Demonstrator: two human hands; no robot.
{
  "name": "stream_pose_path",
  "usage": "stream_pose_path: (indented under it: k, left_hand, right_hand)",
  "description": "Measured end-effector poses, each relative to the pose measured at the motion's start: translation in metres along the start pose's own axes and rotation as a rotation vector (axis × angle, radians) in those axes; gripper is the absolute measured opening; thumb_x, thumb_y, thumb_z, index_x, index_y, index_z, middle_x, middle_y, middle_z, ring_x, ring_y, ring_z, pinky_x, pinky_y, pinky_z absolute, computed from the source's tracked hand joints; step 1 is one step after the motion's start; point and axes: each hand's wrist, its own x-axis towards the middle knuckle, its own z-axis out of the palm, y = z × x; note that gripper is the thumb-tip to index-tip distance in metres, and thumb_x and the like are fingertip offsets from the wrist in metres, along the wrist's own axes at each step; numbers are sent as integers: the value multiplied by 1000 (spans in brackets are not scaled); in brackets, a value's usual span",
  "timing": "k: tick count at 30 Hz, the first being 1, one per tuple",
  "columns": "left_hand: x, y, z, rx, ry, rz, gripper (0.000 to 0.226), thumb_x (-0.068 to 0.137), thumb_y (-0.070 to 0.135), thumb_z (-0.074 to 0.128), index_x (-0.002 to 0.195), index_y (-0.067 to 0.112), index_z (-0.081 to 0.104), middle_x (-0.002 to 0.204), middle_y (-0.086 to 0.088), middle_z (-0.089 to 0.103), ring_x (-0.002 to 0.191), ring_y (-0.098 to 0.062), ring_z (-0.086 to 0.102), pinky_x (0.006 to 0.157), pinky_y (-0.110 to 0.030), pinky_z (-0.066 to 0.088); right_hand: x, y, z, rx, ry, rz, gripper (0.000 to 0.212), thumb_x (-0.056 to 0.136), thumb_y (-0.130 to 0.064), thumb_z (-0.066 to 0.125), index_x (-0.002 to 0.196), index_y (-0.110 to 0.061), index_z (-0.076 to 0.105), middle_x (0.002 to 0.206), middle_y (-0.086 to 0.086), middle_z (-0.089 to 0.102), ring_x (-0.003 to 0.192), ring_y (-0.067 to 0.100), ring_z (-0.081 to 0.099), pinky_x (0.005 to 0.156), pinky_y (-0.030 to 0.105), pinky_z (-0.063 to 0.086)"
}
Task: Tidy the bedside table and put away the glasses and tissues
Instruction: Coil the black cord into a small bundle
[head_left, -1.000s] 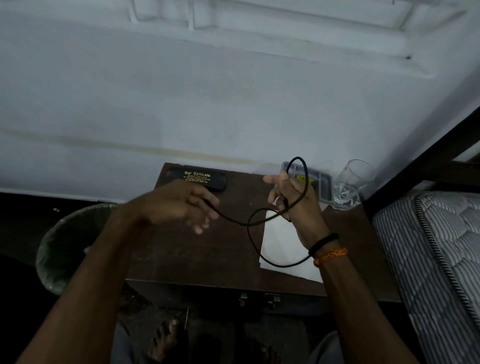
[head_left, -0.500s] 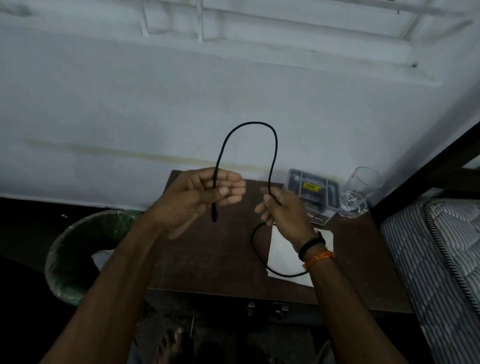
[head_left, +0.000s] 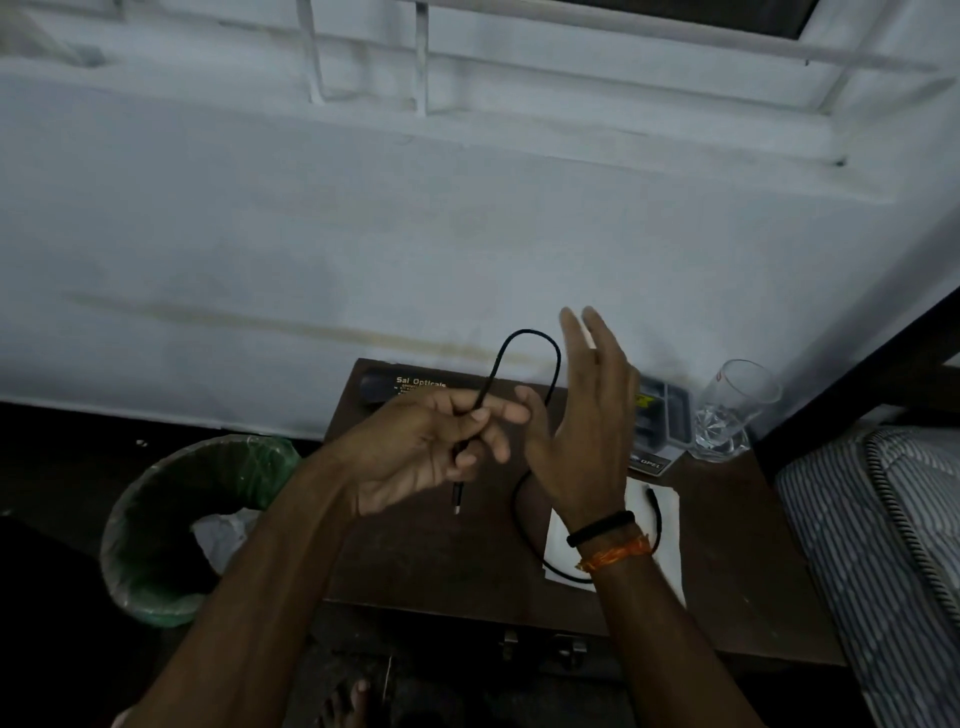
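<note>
The cable (head_left: 527, 358) is thin, black, light and floppy but holds a springy arch, so it probably wants to uncoil unless pinched at two points; best hold is likely near the plug end and again where the loops cross. Left hand (head_left: 431, 452) pinches it between thumb and curled fingers (head_left: 480, 415) a short way up from the plug (head_left: 457, 501), which hangs free below the hand. From that pinch the cable arcs up and over, drops behind the right hand (head_left: 587, 431), then runs round under the right wrist in a wide loop over the white tissue (head_left: 667, 525), its other end lying on the tissue. Right hand is raised, fingers straight and spread, thumb alongside the left fingertips; can't tell if the cable touches its palm, nothing gripped on the side shown. All of this hovers over the brown bedside table (head_left: 431, 561). Black glasses case (head_left: 410, 387) sits closed at the table's back left edge, rigid, easy to grab mid-length. Tissue is flat, soft, should lift by a corner. Drinking glass (head_left: 732, 410) stands at the back right corner near the bed, fragile, just beside a grey plastic tray (head_left: 670, 415). Green-lined bin (head_left: 192, 525) stands on the floor left of the table
</note>
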Motion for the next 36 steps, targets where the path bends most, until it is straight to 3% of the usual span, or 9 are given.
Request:
stream_pose_path:
  k: [3,6,12,15,17,19,22,27,36]
  left_hand:
    - [-2,3,-2,19,-6,-21,30,99,9,46,120,-4,63,80,-12,64,54,-8,44,52,-21,37]
    - [-5,5,-3,45,-37,-17,30,98,11,47,116,-5,64,78,-12,63,53,-7,44,52,-20,37]
    - [-8,6,5,61,-175,15,31,101,19,45,110,-2,65,81,-15,65,55,-8,45,51,-17,39]
    - [-6,4,12,57,-233,18,33,102,24,44,113,0,63,83,-17,66,57,-11,47,51,-17,41]
    - [-4,1,15,29,-235,38,33,102,26,43,118,2,60,83,-17,66,60,-14,51,54,-21,42]
    - [-2,-2,18,6,-206,78,32,103,21,42,124,3,57,83,-17,65,64,-17,53,58,-24,44]
    - [2,-4,18,-66,-169,163,41,97,-1,45,138,2,48,94,-17,63,76,-19,57,71,-26,49]
    - [2,-6,15,-194,-107,300,61,89,-20,42,146,1,36,132,-26,57,122,-32,59,107,-40,46]
    - [14,-8,4,-210,285,519,58,89,-18,49,144,-1,40,148,-9,49,138,-19,46,113,-39,38]
  right_hand:
    - [1,-4,-1,29,-98,-141,65,91,-2,56,148,-24,37,158,1,29,120,13,49,103,31,38]
    - [-1,-2,-1,142,-240,-156,72,84,11,50,147,-22,40,155,0,34,126,15,50,97,37,50]
    - [-2,-2,1,318,-362,-69,75,91,-13,63,153,-28,23,162,-10,13,84,-4,57,69,7,47]
    - [-2,-6,0,396,-366,-94,61,95,-20,58,150,-23,32,162,-6,16,81,1,59,73,10,48]
    - [-2,-5,0,452,-360,-76,44,94,-23,57,137,-15,49,153,0,34,99,4,61,84,22,52]
    - [-3,-4,2,501,-357,-10,25,94,-12,61,119,-14,59,127,-3,58,108,5,60,86,30,53]
    - [-7,-6,7,587,-402,164,23,94,-6,58,97,-29,60,83,-15,65,79,0,64,66,21,50]
    - [-9,-1,20,498,-480,217,15,93,-7,53,102,-11,64,100,6,66,98,25,61,81,47,53]
    - [-9,-7,18,399,-537,120,24,101,-16,45,87,-33,57,82,-6,58,73,15,60,66,36,51]
